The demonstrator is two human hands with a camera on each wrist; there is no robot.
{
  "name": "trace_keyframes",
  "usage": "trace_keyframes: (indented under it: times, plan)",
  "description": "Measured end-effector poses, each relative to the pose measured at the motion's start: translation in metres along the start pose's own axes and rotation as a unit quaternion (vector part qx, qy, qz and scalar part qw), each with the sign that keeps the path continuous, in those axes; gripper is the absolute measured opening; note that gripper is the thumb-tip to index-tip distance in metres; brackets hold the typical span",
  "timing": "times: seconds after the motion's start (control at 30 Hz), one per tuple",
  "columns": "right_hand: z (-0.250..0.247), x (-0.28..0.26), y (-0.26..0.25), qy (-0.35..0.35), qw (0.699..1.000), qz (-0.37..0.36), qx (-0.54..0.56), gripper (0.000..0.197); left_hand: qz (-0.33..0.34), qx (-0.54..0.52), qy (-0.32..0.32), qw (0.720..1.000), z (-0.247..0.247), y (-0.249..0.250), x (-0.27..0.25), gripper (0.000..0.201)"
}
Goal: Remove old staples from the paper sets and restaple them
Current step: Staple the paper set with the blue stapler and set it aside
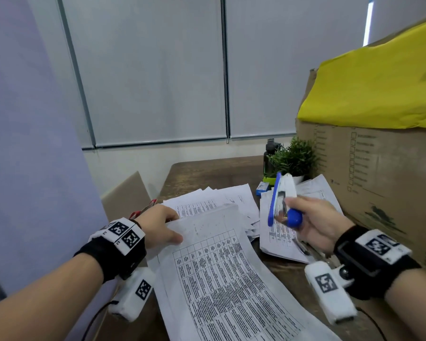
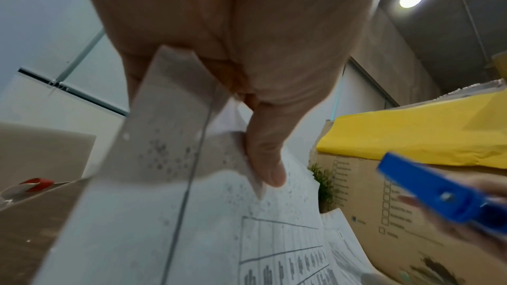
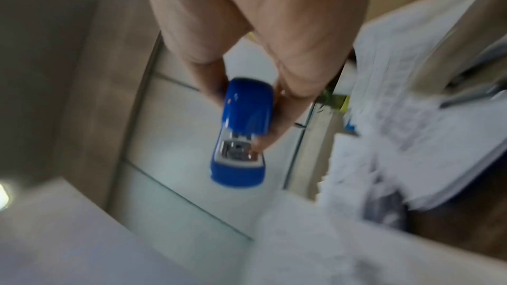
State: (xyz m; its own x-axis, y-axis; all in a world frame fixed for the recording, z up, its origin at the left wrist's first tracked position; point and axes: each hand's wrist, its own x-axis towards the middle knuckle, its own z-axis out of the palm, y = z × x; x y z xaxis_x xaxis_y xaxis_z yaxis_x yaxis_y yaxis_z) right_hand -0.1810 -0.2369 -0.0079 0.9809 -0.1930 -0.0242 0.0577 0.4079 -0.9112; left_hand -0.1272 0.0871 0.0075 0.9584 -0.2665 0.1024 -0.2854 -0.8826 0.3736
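Wooden desk (image 1: 284, 274) below: my left hand (image 1: 158, 226) pinches the paper set (image 1: 221, 279); its corner lies at nine o'clock from the stapler (image 1: 282, 201) gripped in my right hand (image 1: 315, 222).

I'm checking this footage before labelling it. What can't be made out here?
- Old staple in the paper set: the left hand covers the gripped corner in head and left wrist views.
- Staples loaded in the stapler: too blurred in the right wrist view, too small from the head.
- Printed table text: too small.
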Motion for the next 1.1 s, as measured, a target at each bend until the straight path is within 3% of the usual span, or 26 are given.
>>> trace_keyframes:
  times: [0.1, 0.23, 0.3, 0.37, 0.47, 0.53, 0.6, 0.7, 0.77, 0.83, 0.9, 1.0, 1.03, 1.1]
  plan:
    - [0.015, -0.023, -0.019, -0.074, 0.997, 0.026, 0.015, 0.019, 0.012, -0.020, 0.008, 1.000, -0.003, 0.003, 0.002, 0.017]
    - [0.021, -0.036, -0.002, -0.102, 0.981, 0.047, -0.160, 0.025, 0.013, -0.067, 0.000, 0.998, -0.009, 0.005, 0.003, 0.016]
    - [0.019, -0.036, 0.015, -0.087, 0.934, 0.027, -0.347, 0.039, 0.018, -0.115, -0.010, 0.993, -0.014, 0.007, 0.001, 0.016]
    - [0.017, -0.035, 0.025, -0.087, 0.888, 0.032, -0.450, 0.047, 0.016, -0.168, -0.010, 0.986, -0.020, 0.008, -0.004, 0.018]
    - [0.021, -0.040, 0.032, -0.126, 0.895, 0.064, -0.423, 0.038, -0.002, -0.239, 0.011, 0.971, -0.024, 0.003, -0.007, 0.018]
    - [0.024, -0.044, 0.036, -0.141, 0.917, 0.061, -0.368, 0.037, -0.025, -0.307, 0.053, 0.950, -0.024, -0.003, -0.009, 0.017]
    - [0.026, -0.043, 0.037, -0.124, 0.935, 0.051, -0.327, 0.036, -0.053, -0.415, 0.076, 0.905, -0.022, -0.007, -0.012, 0.025]
    - [0.028, -0.038, 0.030, -0.083, 0.955, 0.032, -0.281, 0.037, -0.078, -0.539, 0.021, 0.838, -0.015, -0.009, -0.021, 0.029]
    - [0.034, -0.035, 0.021, -0.049, 0.964, 0.001, -0.260, 0.035, -0.065, -0.535, -0.015, 0.842, -0.011, -0.003, -0.026, 0.019]
    - [0.046, -0.033, 0.009, -0.015, 0.962, -0.050, -0.268, 0.029, -0.028, -0.484, 0.002, 0.875, -0.012, 0.008, -0.023, 0.016]
    - [0.061, -0.035, -0.005, -0.009, 0.955, -0.118, -0.271, 0.027, 0.015, -0.429, 0.085, 0.899, -0.018, 0.028, -0.017, 0.020]
    - [0.080, -0.046, -0.019, -0.041, 0.943, -0.204, -0.259, 0.028, 0.028, -0.412, 0.216, 0.885, -0.029, 0.064, -0.018, 0.040]
    - [0.082, -0.049, -0.019, -0.053, 0.941, -0.216, -0.256, 0.032, 0.020, -0.398, 0.240, 0.885, -0.028, 0.071, -0.019, 0.047]
    - [0.081, -0.055, -0.012, -0.068, 0.941, -0.214, -0.251, 0.040, 0.034, -0.403, 0.257, 0.878, -0.022, 0.075, -0.023, 0.043]
